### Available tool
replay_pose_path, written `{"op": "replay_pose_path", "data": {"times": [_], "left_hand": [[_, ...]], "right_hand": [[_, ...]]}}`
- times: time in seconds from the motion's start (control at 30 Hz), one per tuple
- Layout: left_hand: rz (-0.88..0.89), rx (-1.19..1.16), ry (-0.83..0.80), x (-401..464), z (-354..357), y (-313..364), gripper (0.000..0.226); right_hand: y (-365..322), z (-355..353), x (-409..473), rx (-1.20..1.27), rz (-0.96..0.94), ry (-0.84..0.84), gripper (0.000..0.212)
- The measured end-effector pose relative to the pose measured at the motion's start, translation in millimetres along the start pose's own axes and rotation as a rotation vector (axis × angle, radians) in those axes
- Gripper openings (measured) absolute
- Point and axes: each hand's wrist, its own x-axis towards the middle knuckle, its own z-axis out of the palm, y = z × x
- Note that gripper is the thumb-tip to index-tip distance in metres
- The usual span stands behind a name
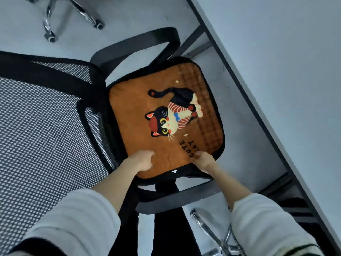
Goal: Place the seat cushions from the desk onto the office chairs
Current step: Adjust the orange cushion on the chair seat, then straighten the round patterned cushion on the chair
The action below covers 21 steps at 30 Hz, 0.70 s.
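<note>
Seat cushion [162, 115]: orange plush with black piping, printed with a black-and-white cat in a red striped scarf and the words "CUTE CAT"; centre of the frame, lying flat on the seat of the office chair, covering nearly all of it.
Office chair [55, 117]: black frame; mesh backrest fills the left of the frame; one armrest [140, 43] arcs above the cushion at upper centre, the other armrest [184, 198] runs below it at lower centre; chrome base leg [206, 226] shows at lower right of centre.
Left hand [143, 160]: at the cushion's near edge, left side; fingers curled down onto the plush, gripping the edge, thumb side toward the middle.
Right hand [203, 161]: at the same near edge, toward the right corner just below the lettering; fingers curled over the edge, pinching the cushion.
Sleeves [77, 218]: light grey, pushed up the forearms, entering from the lower left and lower right.
Tabletop [286, 52]: pale grey, slanting across the upper right to the lower right; dark frame along its edge, just beside the cushion's far right corner.
Second chair base [72, 17]: chrome legs with castors, upper left, well apart from the cushion.
Floor [239, 145]: pale grey, visible between chair and tabletop.
</note>
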Motion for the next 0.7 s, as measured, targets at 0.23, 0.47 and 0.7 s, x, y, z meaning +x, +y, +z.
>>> {"op": "replay_pose_path", "data": {"times": [0.23,0.47,0.7], "left_hand": [[0.126,0.148,0.128,-66.1,-69.7,-1.4,0.05],[0.368,0.211,0.588,-217.9,-150.2,-48.0,0.042],[0.601,-0.03,1.084,-348.8,-189.4,-146.2,0.032]], "right_hand": [[-59.7,-23.2,-65.6,0.068,-0.059,0.118,0.038],[-169.9,-34.0,-192.6,0.246,-0.245,0.398,0.028],[-290.2,-15.5,-303.0,0.447,-0.534,0.639,0.039]]}}
